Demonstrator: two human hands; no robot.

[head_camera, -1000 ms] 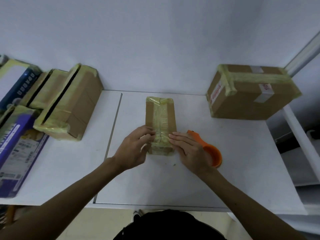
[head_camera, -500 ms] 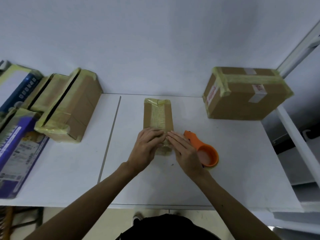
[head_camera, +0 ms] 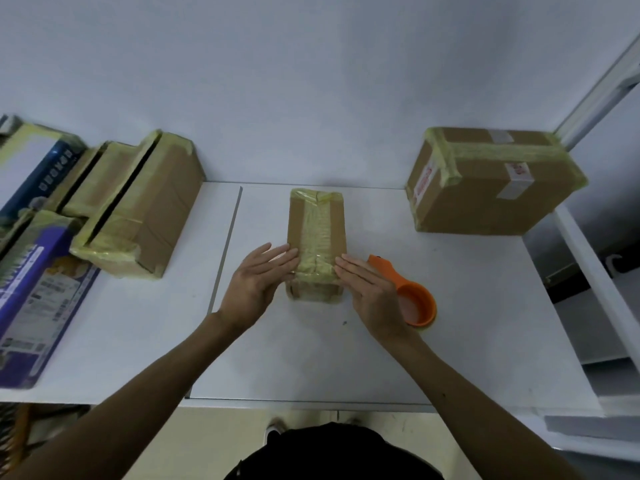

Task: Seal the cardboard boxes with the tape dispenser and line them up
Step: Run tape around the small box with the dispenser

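**Labels and writing.** The large box (head_camera: 491, 181) at the far right of the table carries red print on its left end face and a white label with a red mark on top. Both are too blurred to read. The blue cartons (head_camera: 34, 299) at the far left show white lettering and a printed panel, also illegible. No brand can be made out.

**Task items.** The small box (head_camera: 317, 233) lies at the middle of the table, its long side running away from the person. Yellowish tape runs along its top and over both ends. The orange tape dispenser (head_camera: 414, 301) lies on the table just right of it, partly hidden by the right hand. Two taped boxes (head_camera: 145, 206) stand side by side at the left.

**Hands.** The left hand (head_camera: 254, 284) lays straight, closed-up fingers flat on the small box's near left corner. The right hand (head_camera: 372, 292) does the same on the near right corner. Neither hand curls round anything.

**Surface and room.** The table (head_camera: 311, 358) is white, with a dark seam running front to back left of the small box. The wall (head_camera: 311, 81) behind is plain and pale. A white frame (head_camera: 599, 81) rises at the right.
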